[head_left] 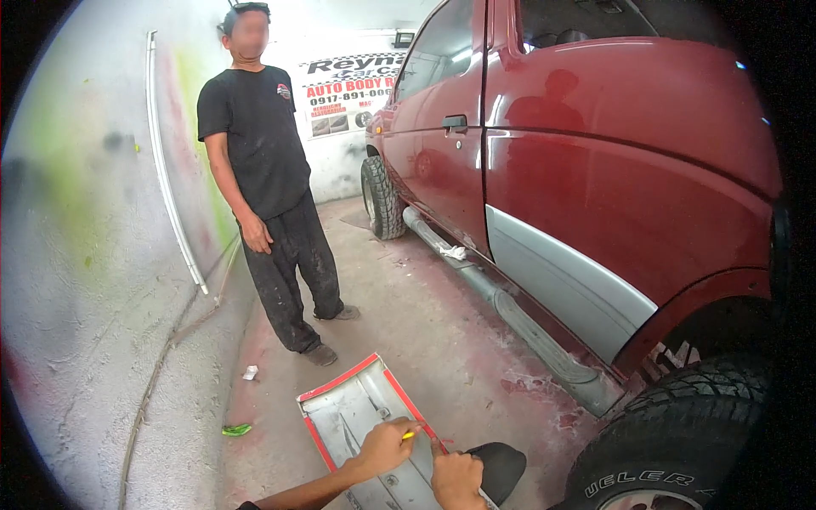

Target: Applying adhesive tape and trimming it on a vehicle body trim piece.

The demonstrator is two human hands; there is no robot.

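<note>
A pale grey car trim panel point(347, 414) lies tilted in front of me, its inner side up, with red-faced tape point(340, 376) along its edges. My left hand point(387, 446) is closed over the panel's right side, and a small yellow tool point(409, 435), its kind unclear, sticks out between the fingers. Beside it, my right hand point(457, 478) is closed at the panel's right edge, one digit reaching up to the red tape there. The fingers under that hand are hidden.
A red vehicle point(578, 161) with a side step point(535, 336) and a large tyre point(671, 416) stands on the right. A person point(255, 136) stands ahead, by the paint-stained wall point(76, 255). A dark rounded object point(501, 467) sits beyond my right hand; green scrap point(237, 430) lies on the floor.
</note>
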